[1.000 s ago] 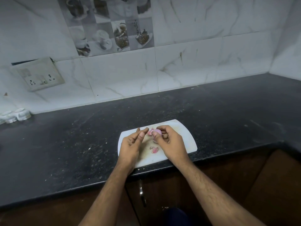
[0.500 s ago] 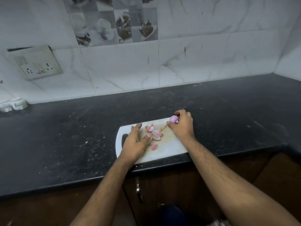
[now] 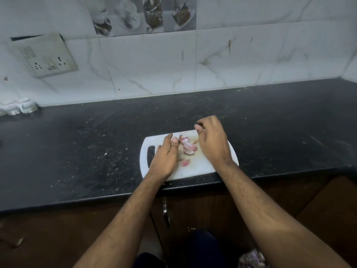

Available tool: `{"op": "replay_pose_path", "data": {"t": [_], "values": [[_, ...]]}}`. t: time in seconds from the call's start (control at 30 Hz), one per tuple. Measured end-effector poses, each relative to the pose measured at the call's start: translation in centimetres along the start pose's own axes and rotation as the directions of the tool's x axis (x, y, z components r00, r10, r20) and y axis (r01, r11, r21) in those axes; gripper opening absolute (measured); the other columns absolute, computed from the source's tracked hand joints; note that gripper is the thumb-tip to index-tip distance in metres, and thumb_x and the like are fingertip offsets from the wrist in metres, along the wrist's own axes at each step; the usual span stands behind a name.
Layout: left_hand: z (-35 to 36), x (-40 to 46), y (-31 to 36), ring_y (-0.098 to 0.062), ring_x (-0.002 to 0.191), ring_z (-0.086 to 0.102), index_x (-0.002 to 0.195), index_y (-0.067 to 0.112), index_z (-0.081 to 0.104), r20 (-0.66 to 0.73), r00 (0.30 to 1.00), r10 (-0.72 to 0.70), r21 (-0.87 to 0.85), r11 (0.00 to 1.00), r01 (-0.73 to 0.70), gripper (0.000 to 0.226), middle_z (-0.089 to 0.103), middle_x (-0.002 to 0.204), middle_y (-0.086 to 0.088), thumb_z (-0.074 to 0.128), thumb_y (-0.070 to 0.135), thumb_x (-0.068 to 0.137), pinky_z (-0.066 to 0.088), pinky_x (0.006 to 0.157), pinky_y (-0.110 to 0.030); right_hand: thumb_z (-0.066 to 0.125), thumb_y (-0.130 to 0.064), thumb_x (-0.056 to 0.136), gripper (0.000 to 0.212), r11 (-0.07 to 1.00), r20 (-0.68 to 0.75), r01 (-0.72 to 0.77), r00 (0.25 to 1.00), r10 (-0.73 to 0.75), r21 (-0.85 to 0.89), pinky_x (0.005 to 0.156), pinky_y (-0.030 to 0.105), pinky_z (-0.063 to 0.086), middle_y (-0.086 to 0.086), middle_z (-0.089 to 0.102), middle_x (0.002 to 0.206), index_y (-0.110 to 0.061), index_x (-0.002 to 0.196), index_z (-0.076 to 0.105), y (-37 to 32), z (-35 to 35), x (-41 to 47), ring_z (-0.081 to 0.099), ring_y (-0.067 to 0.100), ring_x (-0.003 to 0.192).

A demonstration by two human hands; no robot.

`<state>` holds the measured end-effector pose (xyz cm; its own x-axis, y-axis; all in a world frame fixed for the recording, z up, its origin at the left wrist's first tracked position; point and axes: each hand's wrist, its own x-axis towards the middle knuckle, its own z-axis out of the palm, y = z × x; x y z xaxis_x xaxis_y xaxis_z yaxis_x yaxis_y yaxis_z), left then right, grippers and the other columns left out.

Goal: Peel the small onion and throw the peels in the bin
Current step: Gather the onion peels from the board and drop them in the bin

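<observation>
Curled over, the right hand [image 3: 211, 141] has its fingers bent inward at the far edge of the white cutting board [image 3: 201, 170], just right of centre frame; whether they pinch the small onion cannot be told, since no onion shows from here. Left hand [image 3: 164, 157] lies flat and spread on the board's left half, thumb tip right beside the pink peels [image 3: 187, 146]. Those peels sit in a loose cluster between the two hands, with one more scrap [image 3: 185, 162] lower down, apart from the rest. Board's handle slot [image 3: 150, 156] peeks out left of the left hand. All of it rests near the front edge of the black countertop [image 3: 77, 147]. Upper left of frame, a switch socket [image 3: 45, 55] on the marble wall tiles [image 3: 251, 59].
</observation>
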<state>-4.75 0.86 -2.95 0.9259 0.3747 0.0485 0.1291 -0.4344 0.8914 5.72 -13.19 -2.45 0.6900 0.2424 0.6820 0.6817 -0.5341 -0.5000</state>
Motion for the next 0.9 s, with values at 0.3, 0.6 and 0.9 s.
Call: {"op": "replay_pose_path", "data": {"t": [0.3,0.6,0.9], "values": [[-0.6,0.0,0.0,-0.004,0.141,0.039,0.162,0.030,0.030,-0.084,0.996,-0.033,-0.301,0.953,0.006,0.086,0.053,0.155,0.011,0.011,0.077,0.093,0.018,0.121,-0.033,0.027,-0.067,0.100,0.078,0.995,0.454,0.043,0.891,0.001,-0.085,0.116,0.043,0.036,0.012,0.039,0.157,-0.010,0.153,0.039,-0.9,1.9,-0.5,0.041,0.028,0.143],[-1.4,0.0,0.2,-0.012,0.140,0.046,0.160,0.022,0.035,-0.132,0.987,-0.093,-0.580,0.815,-0.001,0.101,0.051,0.159,-0.006,0.019,0.082,0.081,0.026,0.125,-0.040,0.033,-0.062,0.103,0.059,0.976,0.625,-0.107,0.780,-0.034,0.187,0.095,0.036,0.053,-0.009,0.063,0.134,-0.022,0.141,0.053,-2.1,0.1,-1.0,0.075,0.005,0.081],[-0.9,-0.1,0.2,-0.016,0.128,0.065,0.146,0.029,0.052,-0.146,0.989,-0.019,-0.508,0.859,-0.058,0.097,0.066,0.144,-0.004,0.016,0.090,0.079,0.039,0.120,-0.043,0.024,-0.050,0.109,0.064,0.819,0.276,-0.518,0.848,0.453,0.247,0.075,0.034,0.046,0.016,0.070,0.111,-0.002,0.114,0.065,-2.6,0.0,-1.3,0.065,0.026,0.099]]}}
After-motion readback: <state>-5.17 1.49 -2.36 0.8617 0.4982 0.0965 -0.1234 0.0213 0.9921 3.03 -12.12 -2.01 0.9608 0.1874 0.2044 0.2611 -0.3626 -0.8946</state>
